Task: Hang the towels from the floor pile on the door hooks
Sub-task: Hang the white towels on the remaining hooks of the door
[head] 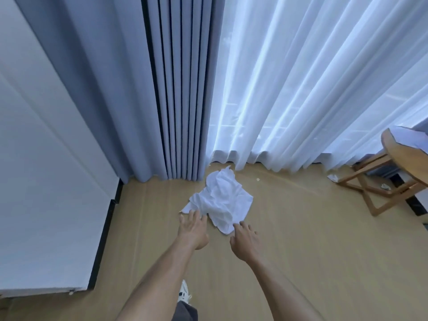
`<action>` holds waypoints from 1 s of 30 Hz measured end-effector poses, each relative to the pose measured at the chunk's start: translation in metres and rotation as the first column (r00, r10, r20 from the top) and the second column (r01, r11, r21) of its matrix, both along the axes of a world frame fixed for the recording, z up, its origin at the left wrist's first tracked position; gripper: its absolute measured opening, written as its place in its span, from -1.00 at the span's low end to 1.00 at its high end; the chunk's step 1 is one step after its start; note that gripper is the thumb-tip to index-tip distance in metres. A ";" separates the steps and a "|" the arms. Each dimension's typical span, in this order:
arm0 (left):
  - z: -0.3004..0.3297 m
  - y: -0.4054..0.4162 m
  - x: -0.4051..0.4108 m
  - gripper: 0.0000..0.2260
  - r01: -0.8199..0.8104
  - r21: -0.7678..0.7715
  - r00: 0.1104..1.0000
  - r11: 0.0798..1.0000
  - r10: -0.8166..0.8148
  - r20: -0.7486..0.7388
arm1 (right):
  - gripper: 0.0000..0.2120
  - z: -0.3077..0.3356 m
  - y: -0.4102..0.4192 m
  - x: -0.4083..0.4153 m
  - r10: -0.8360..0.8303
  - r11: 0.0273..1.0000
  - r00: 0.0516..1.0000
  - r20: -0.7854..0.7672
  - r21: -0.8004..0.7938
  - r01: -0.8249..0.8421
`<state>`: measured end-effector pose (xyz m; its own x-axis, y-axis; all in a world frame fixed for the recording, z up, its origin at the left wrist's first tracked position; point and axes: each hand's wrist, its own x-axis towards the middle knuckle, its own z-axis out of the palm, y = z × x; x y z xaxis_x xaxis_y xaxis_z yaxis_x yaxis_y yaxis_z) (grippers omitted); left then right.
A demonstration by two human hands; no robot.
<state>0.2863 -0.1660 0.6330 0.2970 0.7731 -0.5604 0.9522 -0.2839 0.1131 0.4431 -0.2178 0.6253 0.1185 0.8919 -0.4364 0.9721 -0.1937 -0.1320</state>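
Observation:
A crumpled pile of white towels (221,198) lies on the wooden floor just in front of the curtains. Both my arms stretch down toward it. My left hand (192,229) has its fingers spread, with the fingertips at the pile's near left corner. My right hand (245,240) is also spread, its fingertips at the pile's near right edge. Neither hand holds any cloth. No door hooks are in view.
Blue-grey curtains (178,89) and sheer white curtains (301,84) hang behind the pile. A white panel or door (46,181) stands at the left. A wooden table (393,172) with crossed legs is at the right, with small scraps under it. My shoe (184,295) shows below.

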 end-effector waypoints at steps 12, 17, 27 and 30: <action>-0.027 0.106 0.061 -0.50 0.067 -0.084 0.997 0.994 -0.064 0.038 | -0.57 -0.033 0.107 0.051 -0.042 0.997 0.997 -0.064 -0.066 0.038; -0.051 0.150 0.089 -0.56 -0.011 -0.119 1.000 0.993 0.014 0.026 | -0.57 -0.062 0.164 0.085 0.022 0.992 0.996 -0.084 -0.119 -0.032; -0.178 0.198 0.111 -0.57 -0.107 -0.241 0.993 0.964 0.090 -0.083 | -0.63 -0.193 0.236 0.121 0.106 0.971 0.988 -0.111 -0.203 -0.127; -0.243 0.213 0.112 -0.58 -0.112 -0.265 0.991 0.958 0.090 -0.094 | -0.66 -0.257 0.250 0.126 0.092 0.966 0.990 -0.111 -0.230 -0.116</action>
<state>0.3986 0.0470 0.3895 0.1707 0.6139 -0.7707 0.9834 -0.1551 0.0942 0.5695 0.0320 0.3679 -0.0236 0.7676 -0.6405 0.9731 -0.1293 -0.1909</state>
